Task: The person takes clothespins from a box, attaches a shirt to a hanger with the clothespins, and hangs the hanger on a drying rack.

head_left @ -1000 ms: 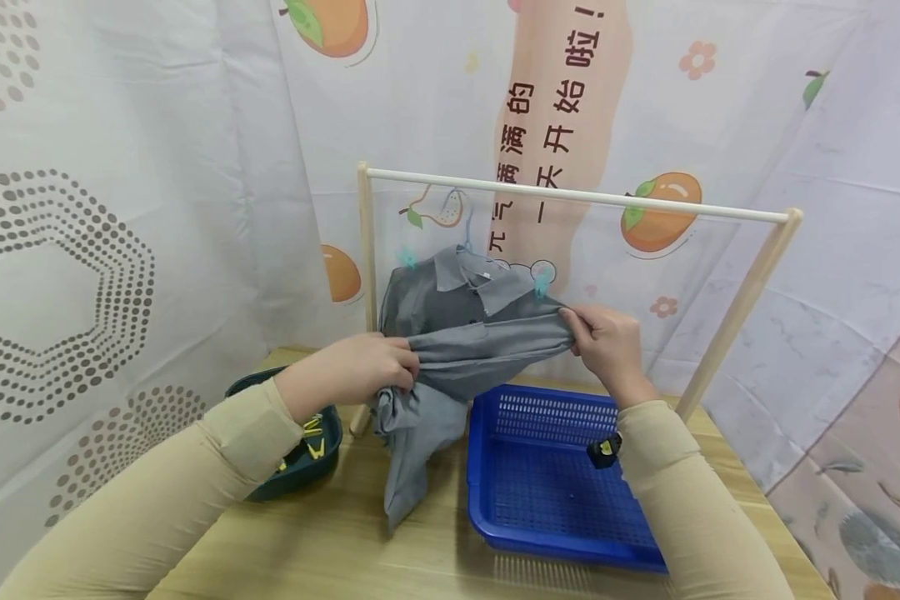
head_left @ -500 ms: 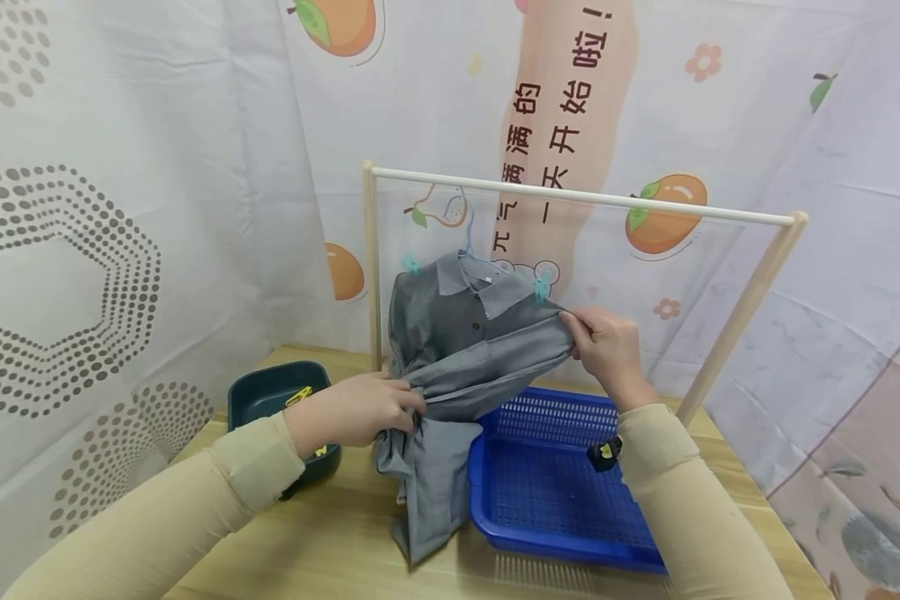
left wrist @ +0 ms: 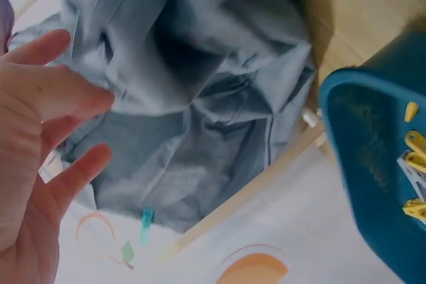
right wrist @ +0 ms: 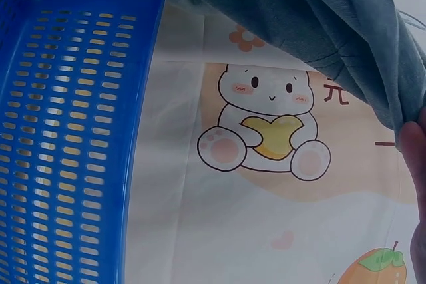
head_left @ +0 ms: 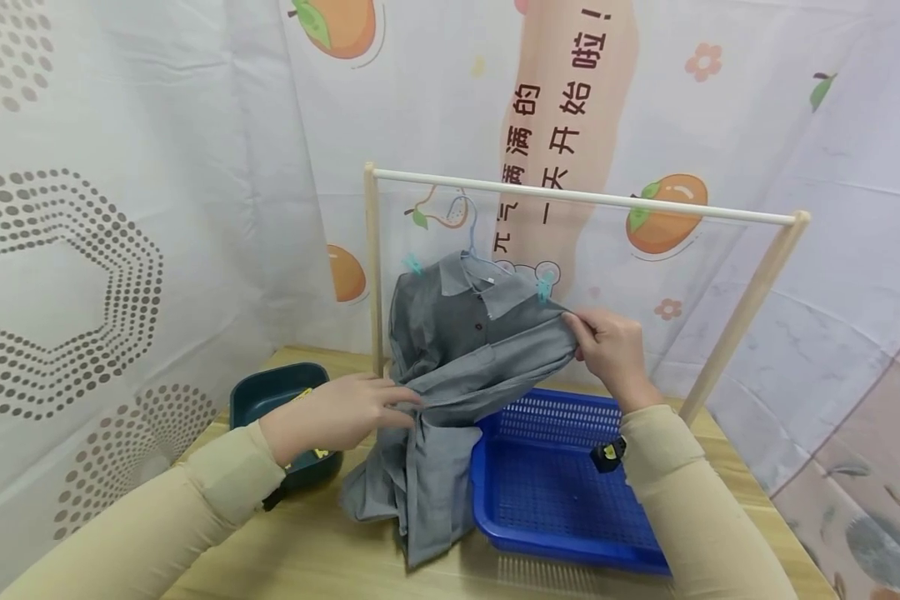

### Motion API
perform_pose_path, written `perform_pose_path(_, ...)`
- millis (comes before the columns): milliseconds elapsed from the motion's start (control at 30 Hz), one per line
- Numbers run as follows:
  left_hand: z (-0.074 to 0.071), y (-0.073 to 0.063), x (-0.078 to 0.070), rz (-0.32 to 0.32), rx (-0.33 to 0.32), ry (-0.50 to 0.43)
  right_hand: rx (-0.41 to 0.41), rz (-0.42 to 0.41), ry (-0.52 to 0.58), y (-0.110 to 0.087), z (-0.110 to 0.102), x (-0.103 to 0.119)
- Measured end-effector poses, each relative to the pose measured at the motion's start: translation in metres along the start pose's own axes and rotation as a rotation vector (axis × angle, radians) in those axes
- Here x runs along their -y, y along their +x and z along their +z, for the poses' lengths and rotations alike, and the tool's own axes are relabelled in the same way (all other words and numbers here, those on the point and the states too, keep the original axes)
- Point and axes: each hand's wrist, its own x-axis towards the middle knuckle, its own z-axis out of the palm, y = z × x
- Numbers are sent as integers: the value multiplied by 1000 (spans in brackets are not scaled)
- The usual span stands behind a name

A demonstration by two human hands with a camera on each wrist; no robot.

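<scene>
A grey collared shirt (head_left: pixel 465 367) sits on a light blue hanger (head_left: pixel 472 225), with a teal clothespin (head_left: pixel 543 288) at one shoulder and a second teal clothespin (head_left: pixel 413 264) at the other. My right hand (head_left: pixel 611 350) pinches the shirt near its right shoulder and holds the cloth out sideways; in the right wrist view the shirt (right wrist: pixel 319 24) stretches up to those fingertips. My left hand (head_left: pixel 345 412) is beside the shirt's front with fingers extended and spread. In the left wrist view the left hand (left wrist: pixel 46 124) shows nothing between its fingers. The lower shirt drapes onto the table.
A white rail (head_left: pixel 585 196) on wooden posts stands over the table (head_left: pixel 307 542). A blue perforated basket (head_left: pixel 562 500) lies at the right. On the left is a dark teal bin (left wrist: pixel 366 164) with yellow clothespins (left wrist: pixel 416 161). Printed curtains (head_left: pixel 435 83) hang behind.
My left hand has let go of the bunched cloth and drawn back slightly left, fingers opening. The lower shirt has dropped and spread on the table. My right hand keeps its pinch.
</scene>
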Motion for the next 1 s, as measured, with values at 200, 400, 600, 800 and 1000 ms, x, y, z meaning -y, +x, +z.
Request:
perform_pose_path(200, -15, 1, 14, 13, -218, 1, -15, -5, 8, -1, -2, 1)
perform_pose_path(400, -32, -2, 39, -25, -445, 9, -11, -5, 10, 0, -3, 0)
perform_pose_path(600, -42, -10, 62, -145, -600, 13, -17, -23, 11, 0, -5, 1)
perform_pose_path(800, -42, -9, 74, -286, -710, 35, -15, -38, 3, 0, -7, 2)
perform_pose_path(1000, -36, -4, 81, -430, -781, -25, -8, -46, 3, -1, -10, 2)
